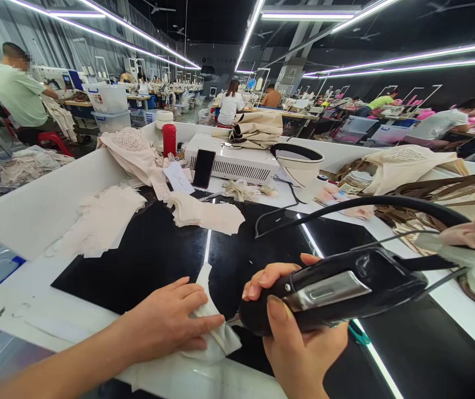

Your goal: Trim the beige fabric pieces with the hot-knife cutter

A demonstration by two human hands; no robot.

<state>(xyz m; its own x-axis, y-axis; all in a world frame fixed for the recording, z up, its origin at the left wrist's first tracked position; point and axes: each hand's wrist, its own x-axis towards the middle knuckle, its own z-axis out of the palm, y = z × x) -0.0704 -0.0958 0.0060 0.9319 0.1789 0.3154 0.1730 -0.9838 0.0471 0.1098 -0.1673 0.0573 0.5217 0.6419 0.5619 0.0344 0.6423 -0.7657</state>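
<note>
My left hand (179,316) lies with its fingers spread over a small off-white fabric piece (206,352) at the table's near edge, pressing it down. A narrow strip of that fabric points away from me past the fingertips. My right hand (289,338) is wrapped round a black corded hand tool (324,296) with a shiny metal lever along its side. Its metal tip meets the fabric, or is very close to it, beside my left fingers. A thick black cable and thinner cords run from the tool's rear to the right.
Stacks of cut beige fabric (210,213) lie on the glossy black tabletop (133,271). Behind them are a phone (204,168), a white vented box (233,158) and a red flask (169,139). Teal snips (359,333) lie at right. Several people work at sewing machines beyond.
</note>
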